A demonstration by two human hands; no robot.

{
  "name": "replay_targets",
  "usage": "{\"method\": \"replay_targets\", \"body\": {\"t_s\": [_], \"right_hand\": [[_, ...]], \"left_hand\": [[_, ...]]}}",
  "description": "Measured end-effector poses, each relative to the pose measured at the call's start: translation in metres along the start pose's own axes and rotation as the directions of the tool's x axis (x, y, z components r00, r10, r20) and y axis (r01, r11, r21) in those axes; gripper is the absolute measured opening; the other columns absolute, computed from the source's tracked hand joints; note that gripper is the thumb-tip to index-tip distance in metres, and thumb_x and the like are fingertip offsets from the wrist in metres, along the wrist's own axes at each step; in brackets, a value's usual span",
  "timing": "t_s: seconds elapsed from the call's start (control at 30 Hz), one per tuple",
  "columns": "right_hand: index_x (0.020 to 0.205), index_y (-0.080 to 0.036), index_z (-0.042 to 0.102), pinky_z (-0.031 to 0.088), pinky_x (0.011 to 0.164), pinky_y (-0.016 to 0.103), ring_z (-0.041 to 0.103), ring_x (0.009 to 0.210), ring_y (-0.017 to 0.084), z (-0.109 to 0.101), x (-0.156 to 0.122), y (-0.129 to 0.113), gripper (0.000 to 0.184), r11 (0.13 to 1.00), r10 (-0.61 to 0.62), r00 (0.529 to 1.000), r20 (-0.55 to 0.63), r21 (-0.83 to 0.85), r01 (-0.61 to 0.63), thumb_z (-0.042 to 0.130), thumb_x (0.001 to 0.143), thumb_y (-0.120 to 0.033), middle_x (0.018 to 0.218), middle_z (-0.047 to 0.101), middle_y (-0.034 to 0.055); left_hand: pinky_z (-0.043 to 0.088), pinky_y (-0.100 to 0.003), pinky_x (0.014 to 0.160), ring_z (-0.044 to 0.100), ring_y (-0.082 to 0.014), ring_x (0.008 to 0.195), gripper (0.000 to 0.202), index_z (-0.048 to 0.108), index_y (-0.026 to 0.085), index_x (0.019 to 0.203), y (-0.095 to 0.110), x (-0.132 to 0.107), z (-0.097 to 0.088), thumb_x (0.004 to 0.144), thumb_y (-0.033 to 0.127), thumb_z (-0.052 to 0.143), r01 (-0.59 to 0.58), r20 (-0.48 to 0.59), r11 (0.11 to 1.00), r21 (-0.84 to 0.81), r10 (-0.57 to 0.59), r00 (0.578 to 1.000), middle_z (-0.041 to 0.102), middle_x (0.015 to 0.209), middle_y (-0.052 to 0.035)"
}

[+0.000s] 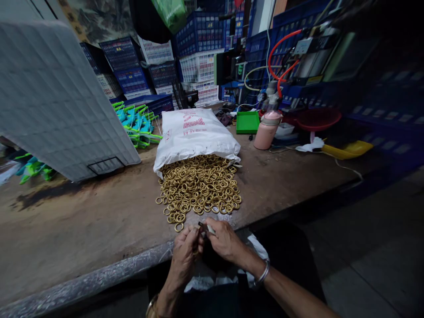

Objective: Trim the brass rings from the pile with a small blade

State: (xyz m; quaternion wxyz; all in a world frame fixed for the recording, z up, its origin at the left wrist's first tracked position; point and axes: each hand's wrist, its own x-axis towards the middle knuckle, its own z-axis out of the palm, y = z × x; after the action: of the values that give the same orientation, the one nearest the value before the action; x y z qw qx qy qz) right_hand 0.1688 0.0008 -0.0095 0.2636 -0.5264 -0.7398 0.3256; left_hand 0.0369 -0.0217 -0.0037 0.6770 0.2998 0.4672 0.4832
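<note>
At the table's front edge, my left hand (187, 247) is closed in a pinch, with what looks like a brass-coloured ring partly hidden by its fingers. Beside it, my right hand (225, 238) grips a small tool (209, 229) with a pale handle and a dark tip, its tip close to the left fingertips. Just beyond both hands, a heap of brass-coloured rings (198, 187) spills out of a white woven sack (195, 132) with red print. One loose ring (179, 227) lies nearest the left hand.
A large pale ribbed panel (66, 97) leans at left, near green-and-blue plastic parts (139, 123). At the right are a pink bottle (266, 130), a green tray (247, 122), a yellow scoop (347, 150) and a red dish (318, 120). Stacked crates (200, 33) fill the back.
</note>
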Motion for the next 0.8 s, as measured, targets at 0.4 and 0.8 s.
{"method": "replay_targets", "body": {"t_s": [0.4, 0.8], "right_hand": [[0.091, -0.017, 0.051, 0.023, 0.055, 0.026, 0.047, 0.059, 0.014, -0.004, -0.002, -0.004, 0.030, 0.935, 0.027, 0.995, 0.099, -0.355, 0.010, 0.037, 0.067, -0.007, 0.068, 0.057, 0.0021], [0.092, -0.019, 0.050, 0.024, 0.059, 0.026, 0.055, 0.070, 0.016, -0.003, 0.041, 0.004, 0.019, 0.884, 0.052, 0.973, -0.225, -0.443, -0.150, 0.041, 0.077, -0.012, 0.079, 0.062, 0.0035]], "left_hand": [[0.029, -0.016, 0.044, 0.040, -0.0040, 0.044, 0.029, 0.053, 0.014, 0.065, 0.002, -0.007, -0.002, 0.073, 0.041, 0.059, -0.028, -0.009, 0.993, 0.119, 0.029, 1.000, 0.050, 0.052, 0.0031], [0.015, -0.018, 0.030, 0.038, -0.0055, 0.029, 0.037, 0.050, 0.016, 0.059, -0.071, -0.014, -0.019, 0.056, 0.049, 0.066, 0.380, 0.177, 0.895, 0.235, -0.424, 0.888, 0.056, 0.047, -0.0005]]}}
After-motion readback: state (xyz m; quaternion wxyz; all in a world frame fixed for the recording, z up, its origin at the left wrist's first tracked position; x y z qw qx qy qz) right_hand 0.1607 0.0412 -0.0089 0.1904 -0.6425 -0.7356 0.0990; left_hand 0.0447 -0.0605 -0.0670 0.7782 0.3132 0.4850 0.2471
